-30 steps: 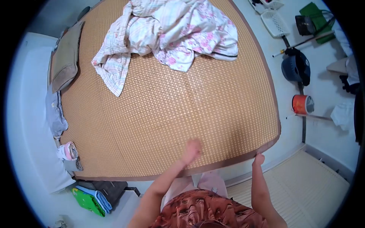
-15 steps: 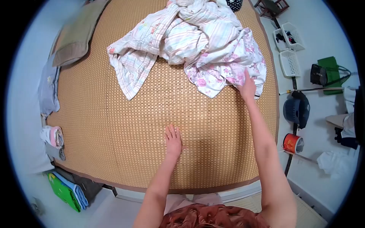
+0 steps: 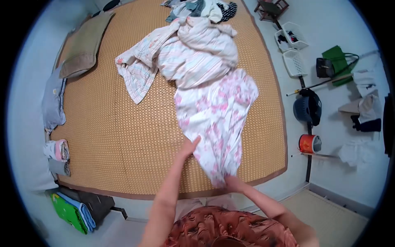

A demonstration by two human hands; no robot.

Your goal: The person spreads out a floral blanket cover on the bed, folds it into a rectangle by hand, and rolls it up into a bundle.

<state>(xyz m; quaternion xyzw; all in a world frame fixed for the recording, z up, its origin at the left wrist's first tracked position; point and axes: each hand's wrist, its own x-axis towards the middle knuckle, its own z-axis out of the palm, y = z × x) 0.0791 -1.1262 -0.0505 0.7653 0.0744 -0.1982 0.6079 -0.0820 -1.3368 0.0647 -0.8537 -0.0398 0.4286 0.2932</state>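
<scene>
At lower centre, the right hand is clutching the floral cloth, seemingly tensioning it, the left hand touching its edge, grip unclear.

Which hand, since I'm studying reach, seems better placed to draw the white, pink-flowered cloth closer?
Probably the right hand: it holds the gathered near end of the cloth; the left hand is at its left edge.
</scene>
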